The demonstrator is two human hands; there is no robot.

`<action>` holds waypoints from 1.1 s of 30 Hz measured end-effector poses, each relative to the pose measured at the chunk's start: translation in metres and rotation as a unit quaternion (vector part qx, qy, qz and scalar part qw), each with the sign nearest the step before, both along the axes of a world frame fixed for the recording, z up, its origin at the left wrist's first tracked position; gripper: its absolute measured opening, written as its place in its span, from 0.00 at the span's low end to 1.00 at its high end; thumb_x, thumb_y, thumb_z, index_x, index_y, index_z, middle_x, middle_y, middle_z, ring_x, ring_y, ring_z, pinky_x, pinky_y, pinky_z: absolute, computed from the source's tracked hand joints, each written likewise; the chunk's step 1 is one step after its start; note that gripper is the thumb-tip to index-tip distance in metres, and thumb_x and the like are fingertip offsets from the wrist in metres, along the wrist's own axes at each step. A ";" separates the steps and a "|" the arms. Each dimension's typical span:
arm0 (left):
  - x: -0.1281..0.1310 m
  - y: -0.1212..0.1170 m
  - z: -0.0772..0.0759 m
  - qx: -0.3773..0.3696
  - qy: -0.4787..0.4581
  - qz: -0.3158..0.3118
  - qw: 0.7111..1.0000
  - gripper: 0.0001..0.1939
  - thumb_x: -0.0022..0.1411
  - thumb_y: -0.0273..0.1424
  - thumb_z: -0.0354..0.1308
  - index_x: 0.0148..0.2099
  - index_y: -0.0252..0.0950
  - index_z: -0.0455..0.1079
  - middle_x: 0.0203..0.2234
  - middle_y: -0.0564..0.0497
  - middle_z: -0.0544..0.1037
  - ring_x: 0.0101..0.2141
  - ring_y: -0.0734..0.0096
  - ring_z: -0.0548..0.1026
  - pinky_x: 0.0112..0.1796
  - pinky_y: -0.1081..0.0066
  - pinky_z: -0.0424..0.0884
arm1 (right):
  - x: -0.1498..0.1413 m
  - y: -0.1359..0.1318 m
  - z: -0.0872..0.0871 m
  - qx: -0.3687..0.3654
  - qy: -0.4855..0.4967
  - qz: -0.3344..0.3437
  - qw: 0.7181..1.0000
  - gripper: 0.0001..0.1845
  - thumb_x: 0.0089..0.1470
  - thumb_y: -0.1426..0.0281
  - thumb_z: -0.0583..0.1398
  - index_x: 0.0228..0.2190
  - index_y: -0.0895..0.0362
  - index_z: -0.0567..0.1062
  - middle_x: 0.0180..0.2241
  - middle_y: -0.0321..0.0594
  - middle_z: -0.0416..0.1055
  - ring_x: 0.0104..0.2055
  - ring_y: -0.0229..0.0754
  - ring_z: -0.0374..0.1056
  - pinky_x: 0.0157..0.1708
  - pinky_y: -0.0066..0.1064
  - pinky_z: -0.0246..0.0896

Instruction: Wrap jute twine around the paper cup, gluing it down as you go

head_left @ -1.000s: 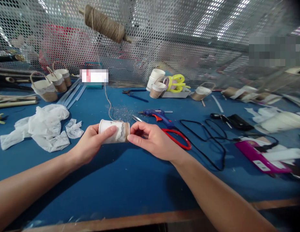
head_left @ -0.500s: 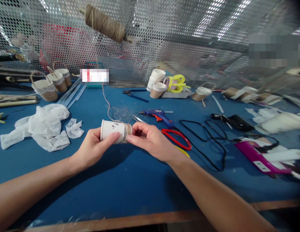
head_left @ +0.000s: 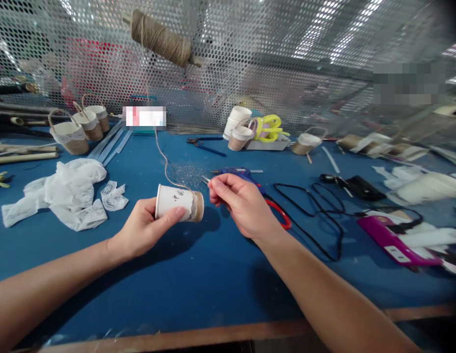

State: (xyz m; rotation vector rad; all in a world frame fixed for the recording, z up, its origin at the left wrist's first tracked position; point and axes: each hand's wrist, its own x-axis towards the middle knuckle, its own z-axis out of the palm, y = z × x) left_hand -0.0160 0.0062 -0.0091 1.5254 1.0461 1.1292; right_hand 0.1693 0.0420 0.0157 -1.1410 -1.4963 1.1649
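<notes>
My left hand (head_left: 144, 228) grips a white paper cup (head_left: 172, 201) lying on its side above the blue table (head_left: 198, 274). Brown twine is wound round the cup's base end (head_left: 198, 206). A strand of jute twine (head_left: 162, 156) runs from the cup up to a spool (head_left: 160, 38) hanging on the mesh wall. My right hand (head_left: 242, 206) hovers just right of the cup, off it, fingers curled with fingertips pinched near the blue glue gun (head_left: 238, 172). Whether anything sits between those fingertips is not visible.
Red-handled scissors (head_left: 279, 214) lie under my right wrist. A black cord (head_left: 316, 215), a magenta case (head_left: 393, 238), crumpled white lace (head_left: 66, 193), finished twine-wrapped cup baskets (head_left: 71, 135), stacked cups (head_left: 237, 122), blue pliers (head_left: 206, 143) and yellow scissors (head_left: 270, 125) are spread about.
My right hand has left the cup's base and lifted up and to the right. My left hand has turned the cup, which now tilts with its wrapped end to the right.
</notes>
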 end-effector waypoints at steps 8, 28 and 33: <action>-0.001 -0.004 0.000 0.069 0.062 -0.072 0.993 0.09 0.56 0.30 0.54 0.31 0.29 0.70 0.25 0.50 0.73 0.24 0.76 0.67 0.26 0.77 0.65 | -0.005 -0.011 0.005 0.095 -0.140 0.127 0.977 0.27 0.58 0.54 0.42 0.36 0.57 0.73 0.43 0.43 0.69 0.48 0.40 0.62 0.50 0.36 0.53; 0.003 -0.001 0.003 -0.104 -0.042 -0.044 0.993 0.14 0.55 0.34 0.53 0.23 0.32 0.72 0.15 0.55 0.72 0.17 0.80 0.63 0.21 0.79 0.61 | -0.012 -0.024 -0.001 0.071 -0.064 0.226 0.969 0.29 0.60 0.55 0.37 0.42 0.52 0.72 0.50 0.39 0.64 0.53 0.40 0.57 0.54 0.40 0.49; 0.002 0.000 0.002 -0.132 -0.058 -0.030 0.989 0.13 0.54 0.34 0.55 0.23 0.32 0.73 0.16 0.54 0.75 0.18 0.79 0.66 0.22 0.79 0.63 | -0.004 -0.014 0.007 0.077 -0.080 0.172 0.979 0.24 0.59 0.56 0.43 0.42 0.53 0.71 0.47 0.39 0.68 0.50 0.39 0.61 0.49 0.37 0.56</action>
